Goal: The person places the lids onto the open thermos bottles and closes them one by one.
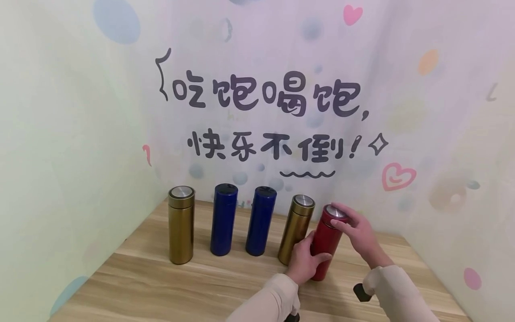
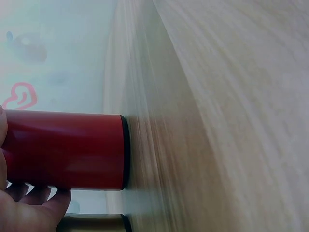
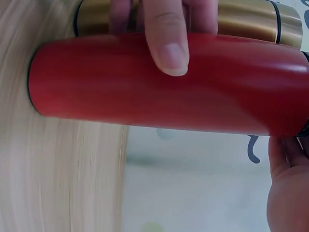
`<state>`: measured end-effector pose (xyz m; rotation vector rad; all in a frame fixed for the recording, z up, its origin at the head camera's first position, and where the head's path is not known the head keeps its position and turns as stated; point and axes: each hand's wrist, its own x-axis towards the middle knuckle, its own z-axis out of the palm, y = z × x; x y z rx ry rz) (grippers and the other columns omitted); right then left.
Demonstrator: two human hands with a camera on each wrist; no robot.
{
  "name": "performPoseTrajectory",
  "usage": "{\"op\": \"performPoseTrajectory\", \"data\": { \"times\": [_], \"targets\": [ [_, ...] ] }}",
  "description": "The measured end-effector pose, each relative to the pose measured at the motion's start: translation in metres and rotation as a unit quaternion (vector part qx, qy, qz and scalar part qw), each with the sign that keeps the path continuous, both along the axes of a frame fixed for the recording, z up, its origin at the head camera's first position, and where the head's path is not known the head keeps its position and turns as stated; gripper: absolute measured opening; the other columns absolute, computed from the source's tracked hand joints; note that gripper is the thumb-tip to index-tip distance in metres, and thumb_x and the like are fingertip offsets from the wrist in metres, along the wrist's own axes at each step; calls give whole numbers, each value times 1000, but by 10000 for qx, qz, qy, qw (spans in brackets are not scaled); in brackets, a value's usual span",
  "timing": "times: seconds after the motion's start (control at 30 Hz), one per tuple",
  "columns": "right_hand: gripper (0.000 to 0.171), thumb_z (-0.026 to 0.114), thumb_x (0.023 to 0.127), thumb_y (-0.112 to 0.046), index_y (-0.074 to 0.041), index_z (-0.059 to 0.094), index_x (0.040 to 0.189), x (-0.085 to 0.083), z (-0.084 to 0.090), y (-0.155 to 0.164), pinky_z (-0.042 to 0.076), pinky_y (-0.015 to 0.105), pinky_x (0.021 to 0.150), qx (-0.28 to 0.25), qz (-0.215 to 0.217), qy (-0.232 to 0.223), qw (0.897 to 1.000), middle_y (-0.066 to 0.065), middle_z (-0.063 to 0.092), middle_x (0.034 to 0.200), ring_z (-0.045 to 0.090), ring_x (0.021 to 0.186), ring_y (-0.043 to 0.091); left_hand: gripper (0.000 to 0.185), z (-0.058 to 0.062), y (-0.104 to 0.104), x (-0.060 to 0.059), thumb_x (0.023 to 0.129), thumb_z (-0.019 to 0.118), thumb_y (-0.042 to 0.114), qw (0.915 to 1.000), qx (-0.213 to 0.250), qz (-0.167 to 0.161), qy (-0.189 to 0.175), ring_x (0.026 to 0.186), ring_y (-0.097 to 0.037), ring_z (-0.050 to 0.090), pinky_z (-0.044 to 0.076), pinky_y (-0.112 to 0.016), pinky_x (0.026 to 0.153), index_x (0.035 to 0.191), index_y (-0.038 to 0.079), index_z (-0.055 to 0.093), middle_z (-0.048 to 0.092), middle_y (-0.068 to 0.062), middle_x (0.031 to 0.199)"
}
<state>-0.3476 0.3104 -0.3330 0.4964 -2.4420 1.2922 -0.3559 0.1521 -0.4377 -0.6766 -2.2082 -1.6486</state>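
A red thermos flask (image 1: 325, 246) with a silver-topped lid (image 1: 335, 211) stands on the wooden table at the right of the row. My left hand (image 1: 303, 263) grips its body from the left, and in the right wrist view the thumb (image 3: 169, 48) lies across the red side. At the top, my right hand (image 1: 359, 230) holds the lid, fingers behind and thumb in front. The dark base of the red flask (image 2: 67, 150) is right at the tabletop in the left wrist view. Just left of it stands a gold flask (image 1: 295, 230), partly behind my left hand.
Two blue flasks (image 1: 223, 223) (image 1: 261, 223) and another gold flask (image 1: 181, 235) stand upright further left on the wooden table (image 1: 193, 290). A printed cloth backdrop (image 1: 265, 120) with dark lettering rises behind the table and on both sides.
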Motion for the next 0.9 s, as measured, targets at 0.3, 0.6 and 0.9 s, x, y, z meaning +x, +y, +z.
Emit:
{"op": "performPoseTrajectory", "data": {
  "times": [0.3, 0.6, 0.9],
  "targets": [
    [57, 67, 92, -34, -12, 51, 142, 3, -3, -7, 41, 54, 98, -159, -421, 30, 9990, 16, 56, 132, 48, 121, 31, 56, 0, 0, 1, 82, 78, 32, 9998, -10, -11, -209, 101, -7, 61, 49, -29, 91, 131, 18, 55, 66, 5, 113],
    [62, 71, 89, -40, -12, 53, 140, 8, -7, -17, 42, 58, 97, -184, -1083, 231, 9937, 18, 57, 131, 49, 120, 34, 57, 0, 1, 1, 83, 77, 33, 9998, -51, 4, -174, 101, -8, 61, 49, -29, 91, 133, 18, 54, 66, 4, 114],
    [60, 68, 91, -39, -10, 51, 141, 6, 0, -13, 42, 61, 96, 190, -941, 336, 9948, 21, 56, 131, 49, 120, 38, 54, 2, -1, 1, 83, 77, 31, 9999, -5, -35, -146, 102, -8, 61, 49, -29, 92, 131, 18, 55, 66, 4, 114]
  ]
}}
